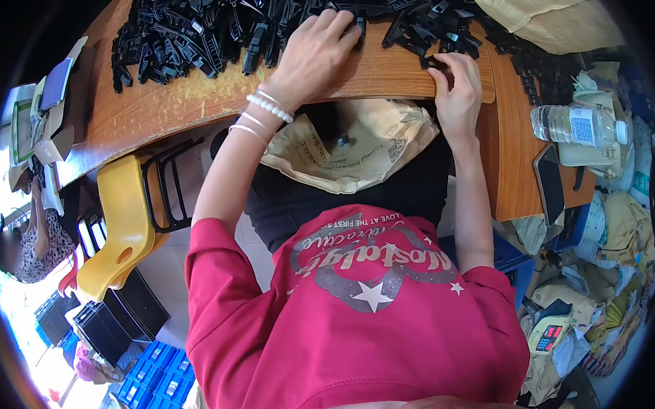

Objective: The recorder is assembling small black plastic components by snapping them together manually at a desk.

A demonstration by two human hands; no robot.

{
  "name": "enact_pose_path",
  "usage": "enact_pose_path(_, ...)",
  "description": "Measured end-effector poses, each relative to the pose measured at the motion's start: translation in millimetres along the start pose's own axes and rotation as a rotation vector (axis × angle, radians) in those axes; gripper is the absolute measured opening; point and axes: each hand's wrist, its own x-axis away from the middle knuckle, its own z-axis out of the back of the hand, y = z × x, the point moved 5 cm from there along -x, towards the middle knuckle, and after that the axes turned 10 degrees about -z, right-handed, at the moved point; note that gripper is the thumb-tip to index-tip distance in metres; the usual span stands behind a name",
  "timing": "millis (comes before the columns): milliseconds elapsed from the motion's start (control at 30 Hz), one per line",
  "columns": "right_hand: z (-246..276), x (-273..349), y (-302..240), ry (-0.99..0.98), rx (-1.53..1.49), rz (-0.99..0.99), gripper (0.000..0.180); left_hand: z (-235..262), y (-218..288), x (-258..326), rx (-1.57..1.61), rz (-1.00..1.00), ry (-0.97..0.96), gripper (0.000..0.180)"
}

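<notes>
Picking seems underway: left hand [321, 52] curls over black parts [255, 50], grip unclear; right hand [459, 93] pinches one small piece [428, 62], likely needing a steady lift.

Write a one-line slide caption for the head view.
Left hand and right hand among small black parts on a wooden table, an open paper bag at its near edge.

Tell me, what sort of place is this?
Probably a small workshop: lots of small black parts are heaped on a wooden table, and blue crates and a digital scale are around the room.
</notes>
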Motion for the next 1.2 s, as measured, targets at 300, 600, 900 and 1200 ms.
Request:
enact_pose_path(300,3,4,-1,-0.073,-0.441,-0.245,0.014,-5,38,-14,0.288,-0.086,-0.178,0.034)
enact_pose_path(600,-15,15,-22,-0.479,-0.641,-0.432,0.031,-6,17,15,0.595,0.308,0.034,0.027)
enact_pose_path(900,-21,1,-20,-0.454,-0.406,-0.160,0.032,-7,13,19,0.687,0.287,0.064,0.020)
enact_pose_path(1200,-25,14,-38,-0.369,-0.383,-0.017,0.022,1,18,12,0.725,0.202,0.083,0.024)
